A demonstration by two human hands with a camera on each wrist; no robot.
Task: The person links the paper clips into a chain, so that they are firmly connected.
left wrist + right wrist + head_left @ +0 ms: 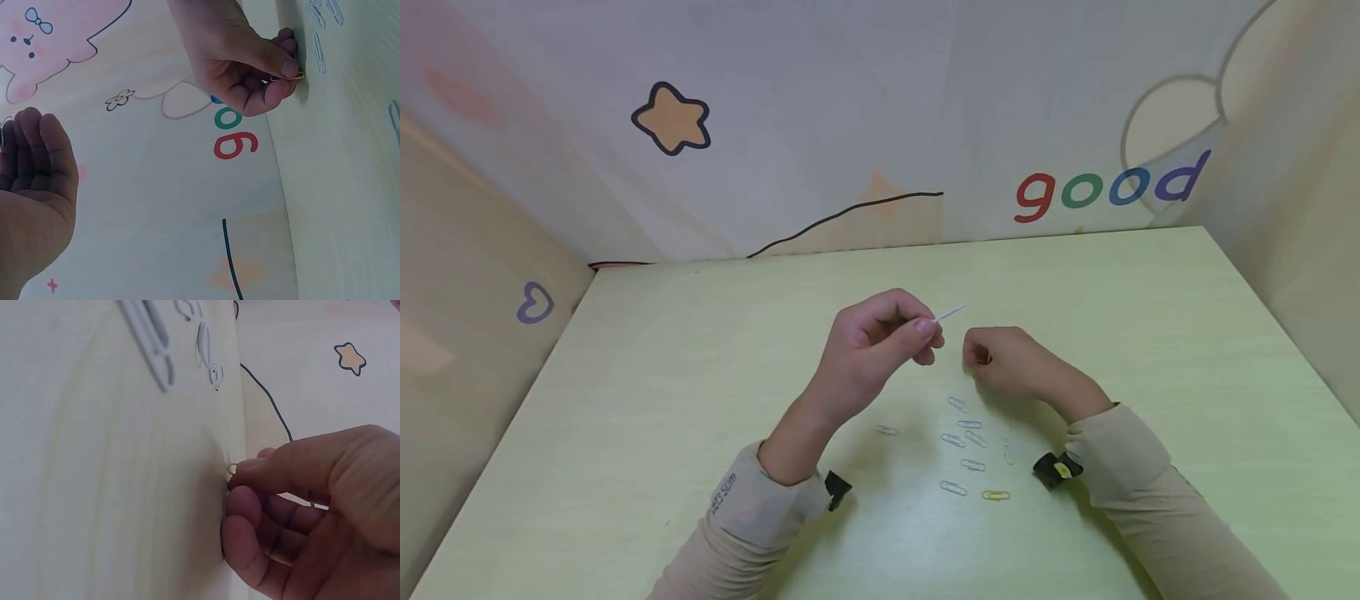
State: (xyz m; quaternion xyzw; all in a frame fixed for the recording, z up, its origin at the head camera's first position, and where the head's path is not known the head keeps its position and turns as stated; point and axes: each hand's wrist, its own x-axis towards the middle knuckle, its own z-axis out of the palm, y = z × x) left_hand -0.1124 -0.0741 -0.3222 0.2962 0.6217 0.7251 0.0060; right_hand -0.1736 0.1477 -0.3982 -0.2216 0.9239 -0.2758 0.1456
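My left hand (868,350) is raised over the table and pinches a thin white paper clip (951,312), seen nearly edge-on, between thumb and forefinger. To its right, my right hand (1011,360) is low at the tabletop. Its thumb and forefinger pinch a yellow paper clip (294,77), which shows in the left wrist view; just a small loop of that clip (232,468) shows in the right wrist view. Below the hands lie several white paper clips (973,465) in a loose group, with another yellow paper clip (996,496) at the near side.
One white paper clip (887,431) lies apart, left of the group. A very pale paper clip (1009,454) is at the group's right. The pale green table (625,433) meets a printed cloth wall (820,108) at the back and sides.
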